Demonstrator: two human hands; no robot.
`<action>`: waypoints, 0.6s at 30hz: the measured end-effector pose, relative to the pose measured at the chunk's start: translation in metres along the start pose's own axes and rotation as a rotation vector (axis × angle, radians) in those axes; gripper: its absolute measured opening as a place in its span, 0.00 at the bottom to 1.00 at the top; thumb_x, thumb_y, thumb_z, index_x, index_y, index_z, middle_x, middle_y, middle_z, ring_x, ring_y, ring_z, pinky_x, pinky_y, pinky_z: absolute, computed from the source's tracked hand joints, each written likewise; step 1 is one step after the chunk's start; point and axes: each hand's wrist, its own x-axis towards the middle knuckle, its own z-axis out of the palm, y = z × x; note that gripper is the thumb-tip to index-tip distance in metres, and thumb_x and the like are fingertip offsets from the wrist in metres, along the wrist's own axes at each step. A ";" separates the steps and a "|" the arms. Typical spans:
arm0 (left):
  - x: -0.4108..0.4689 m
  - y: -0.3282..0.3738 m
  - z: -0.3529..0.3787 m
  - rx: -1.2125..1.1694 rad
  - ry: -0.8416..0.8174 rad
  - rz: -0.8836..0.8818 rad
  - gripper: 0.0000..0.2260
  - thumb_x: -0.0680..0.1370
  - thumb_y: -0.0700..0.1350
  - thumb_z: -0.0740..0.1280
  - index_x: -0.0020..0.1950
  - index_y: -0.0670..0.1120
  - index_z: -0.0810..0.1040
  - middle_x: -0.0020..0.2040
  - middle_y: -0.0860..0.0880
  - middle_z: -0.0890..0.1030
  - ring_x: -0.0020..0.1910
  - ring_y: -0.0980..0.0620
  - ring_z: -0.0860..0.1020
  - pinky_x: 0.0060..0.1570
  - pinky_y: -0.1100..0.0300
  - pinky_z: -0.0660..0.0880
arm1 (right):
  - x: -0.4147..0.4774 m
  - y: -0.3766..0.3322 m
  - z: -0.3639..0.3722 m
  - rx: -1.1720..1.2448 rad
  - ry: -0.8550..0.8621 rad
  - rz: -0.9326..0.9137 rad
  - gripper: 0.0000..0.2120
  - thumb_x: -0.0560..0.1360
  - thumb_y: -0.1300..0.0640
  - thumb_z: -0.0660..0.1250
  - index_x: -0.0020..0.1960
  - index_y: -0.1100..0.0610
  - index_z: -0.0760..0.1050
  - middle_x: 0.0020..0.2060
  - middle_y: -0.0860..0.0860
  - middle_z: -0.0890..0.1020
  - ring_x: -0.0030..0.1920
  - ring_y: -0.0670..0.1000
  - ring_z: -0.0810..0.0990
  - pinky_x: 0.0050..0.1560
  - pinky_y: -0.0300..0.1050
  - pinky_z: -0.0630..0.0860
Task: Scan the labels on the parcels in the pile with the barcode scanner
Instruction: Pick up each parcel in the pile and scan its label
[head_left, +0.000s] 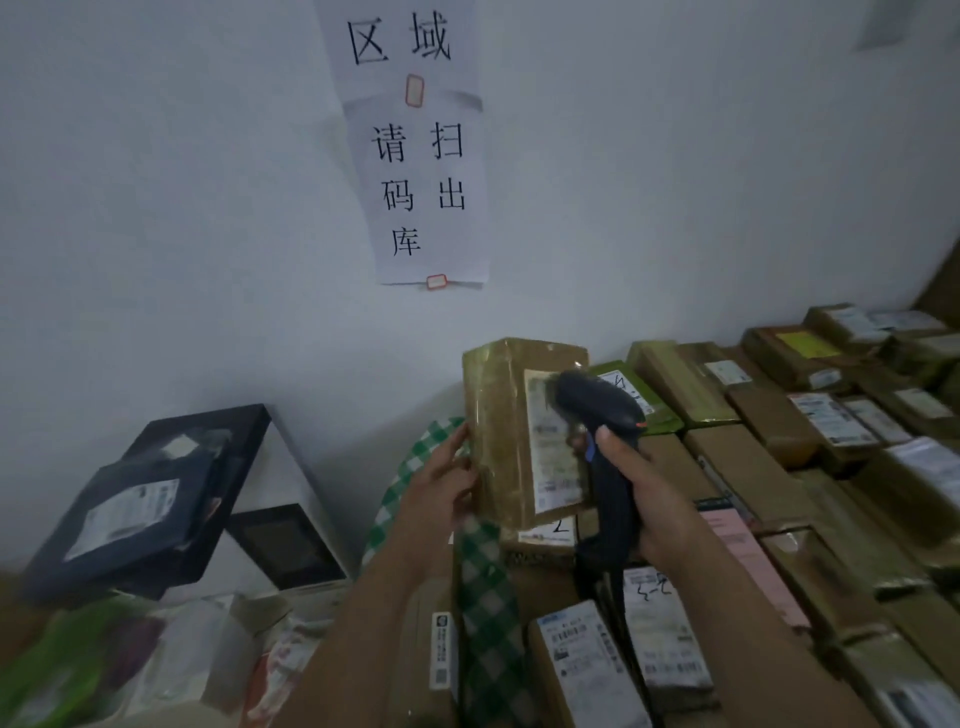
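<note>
So that its label (558, 441) faces the reader, the left hand (447, 488) grips one taped brown parcel (511, 415) upright by its left edge. Right of that parcel, the right hand (641, 499) is curled round the handle of the single barcode scanner (597, 410), whose head sits just before the label. Behind and right of the parcel lies the pile (779, 441), well over a dozen parcels.

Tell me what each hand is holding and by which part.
The left hand holds the upright cardboard parcel by its lower left side. The right hand grips the barcode scanner by its handle, head toward the parcel's label.
</note>
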 end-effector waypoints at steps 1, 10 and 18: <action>-0.004 0.003 0.000 0.073 -0.015 0.024 0.14 0.82 0.46 0.62 0.66 0.48 0.75 0.55 0.41 0.83 0.55 0.43 0.82 0.52 0.49 0.79 | -0.005 0.000 0.003 -0.047 0.030 -0.036 0.25 0.64 0.48 0.75 0.56 0.60 0.79 0.50 0.59 0.85 0.49 0.60 0.85 0.49 0.54 0.80; -0.018 -0.005 -0.012 0.372 0.097 0.014 0.21 0.73 0.48 0.74 0.64 0.51 0.71 0.54 0.48 0.83 0.49 0.48 0.84 0.47 0.53 0.83 | -0.032 -0.001 0.017 -0.297 0.050 -0.103 0.12 0.68 0.50 0.74 0.48 0.56 0.81 0.37 0.49 0.86 0.39 0.49 0.85 0.42 0.45 0.78; -0.001 -0.020 -0.059 0.259 0.412 0.070 0.34 0.65 0.52 0.77 0.68 0.45 0.71 0.58 0.46 0.81 0.51 0.45 0.84 0.49 0.45 0.82 | -0.053 -0.001 0.002 -0.654 -0.047 -0.126 0.09 0.77 0.53 0.70 0.41 0.58 0.76 0.28 0.54 0.80 0.25 0.52 0.76 0.27 0.44 0.74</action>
